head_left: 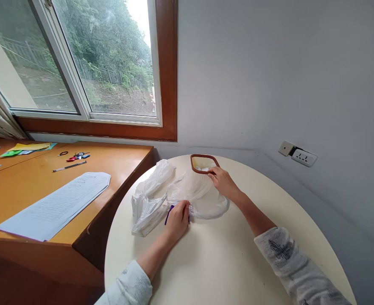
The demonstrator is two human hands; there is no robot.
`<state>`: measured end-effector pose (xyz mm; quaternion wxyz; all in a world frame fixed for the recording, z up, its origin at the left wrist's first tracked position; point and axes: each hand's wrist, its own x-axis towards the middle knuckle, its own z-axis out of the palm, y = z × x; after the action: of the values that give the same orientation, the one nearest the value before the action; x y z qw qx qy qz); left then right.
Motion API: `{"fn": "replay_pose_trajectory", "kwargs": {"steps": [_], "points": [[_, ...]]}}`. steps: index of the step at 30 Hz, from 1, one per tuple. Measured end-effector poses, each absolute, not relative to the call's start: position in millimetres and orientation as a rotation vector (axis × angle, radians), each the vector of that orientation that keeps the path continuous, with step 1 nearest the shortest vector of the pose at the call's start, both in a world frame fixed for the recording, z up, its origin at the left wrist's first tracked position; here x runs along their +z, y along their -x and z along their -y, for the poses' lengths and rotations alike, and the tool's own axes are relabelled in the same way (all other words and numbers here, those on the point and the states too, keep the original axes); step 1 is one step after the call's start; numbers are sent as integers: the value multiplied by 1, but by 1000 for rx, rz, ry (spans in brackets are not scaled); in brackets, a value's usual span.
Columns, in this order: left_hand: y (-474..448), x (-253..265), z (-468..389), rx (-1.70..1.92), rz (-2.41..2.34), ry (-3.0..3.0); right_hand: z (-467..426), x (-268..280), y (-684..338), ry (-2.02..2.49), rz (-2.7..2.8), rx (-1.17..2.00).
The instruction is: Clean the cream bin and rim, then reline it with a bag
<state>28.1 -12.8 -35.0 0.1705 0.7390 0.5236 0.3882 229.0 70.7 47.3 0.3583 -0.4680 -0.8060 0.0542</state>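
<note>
A crumpled white plastic bag point(153, 190) spreads over the near-round table, its film reaching from the left across to the right. My left hand point(178, 218) is closed, fingertips pinched at the bag's near edge. Something purple point(168, 215) shows beside and under that hand; its kind is mostly hidden. Farther back, my right hand point(223, 182) grips the near right edge of a brown, rounded-rectangle rim point(200, 172). Inside the rim it looks pale yellowish, with a bit of white; the body below is covered by the cloudy film.
The cream table point(225, 258) meets the grey wall at the back. On the left, an orange-brown desk point(123, 159) carries a stack of papers point(60, 205), a pen point(69, 166), keys point(79, 156) and coloured sheets point(31, 147). Wall sockets point(304, 157) sit at the right.
</note>
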Motion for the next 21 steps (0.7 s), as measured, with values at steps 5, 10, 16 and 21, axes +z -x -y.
{"fn": "replay_pose_trajectory", "kwargs": {"steps": [5, 10, 16, 21], "points": [[-29, -35, 13, 1242, -1449, -2094, -42, 47, -250, 1210, 2033, 190], [-31, -31, 16, 1350, -1401, -2050, -16, 50, -265, 1216, 2017, 210], [-33, -31, 18, 1363, -1370, -1972, 7, 50, -273, 1192, 2028, 203], [-35, -34, 17, 1393, -1325, -1897, 25, 50, -276, 1183, 2036, 218]]}}
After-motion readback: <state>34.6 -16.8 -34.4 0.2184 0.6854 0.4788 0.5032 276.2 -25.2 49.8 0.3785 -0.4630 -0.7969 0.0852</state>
